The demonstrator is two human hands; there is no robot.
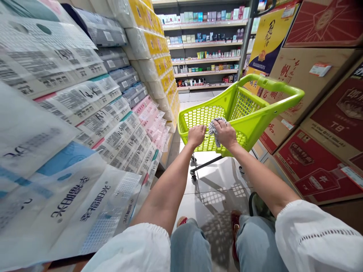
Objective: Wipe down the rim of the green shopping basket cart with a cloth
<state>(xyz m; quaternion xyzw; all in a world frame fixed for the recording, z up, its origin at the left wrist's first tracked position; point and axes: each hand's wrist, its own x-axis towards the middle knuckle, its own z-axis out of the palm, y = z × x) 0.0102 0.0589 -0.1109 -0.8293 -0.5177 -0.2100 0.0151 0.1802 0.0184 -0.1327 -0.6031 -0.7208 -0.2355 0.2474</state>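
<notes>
A lime-green plastic shopping cart [252,130] stands sideways in front of me, its handle toward the right. My left hand [197,135] is closed around the near top rim of the basket. My right hand [225,133] grips a grey-and-white striped cloth [217,124], pressed against the same rim just to the right of my left hand. Part of the cloth hangs down over the basket's side. Through the holes in the basket no goods can be made out.
Packaged paper goods [104,113] are stacked close on the left, with yellow-and-white packs [159,56] beyond. Red and brown cartons [314,166] line the right. Shelves [207,56] of small products stand ahead. A dark green object [262,207] is beside my right leg.
</notes>
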